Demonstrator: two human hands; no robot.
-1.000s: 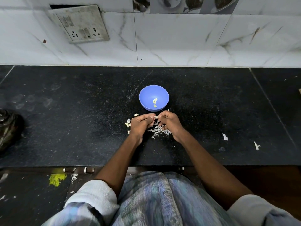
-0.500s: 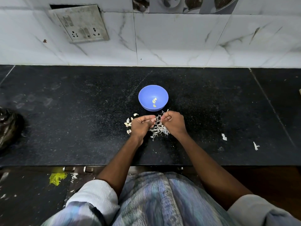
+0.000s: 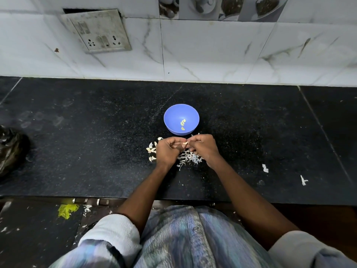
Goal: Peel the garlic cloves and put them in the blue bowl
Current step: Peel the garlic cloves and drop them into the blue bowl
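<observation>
The blue bowl [image 3: 170, 118] stands on the black counter with a few peeled cloves [image 3: 183, 124] inside. Just in front of it, my left hand [image 3: 167, 151] and my right hand [image 3: 205, 148] meet fingertip to fingertip. Between them they pinch one small garlic clove [image 3: 185, 144]. Unpeeled cloves [image 3: 152, 151] lie to the left of my left hand. A heap of white garlic skins [image 3: 188, 158] lies under and between my hands.
The black stone counter [image 3: 96, 151] runs to a white tiled wall with a socket plate [image 3: 98, 29]. A dark plastic bag [image 3: 11, 149] sits at the far left. Stray skin scraps [image 3: 265, 168] lie at the right. The counter's front edge is near my lap.
My hands drew apart half a second ago and have come back together on the clove, slightly higher and closer to the bowl. The bowl has not moved.
</observation>
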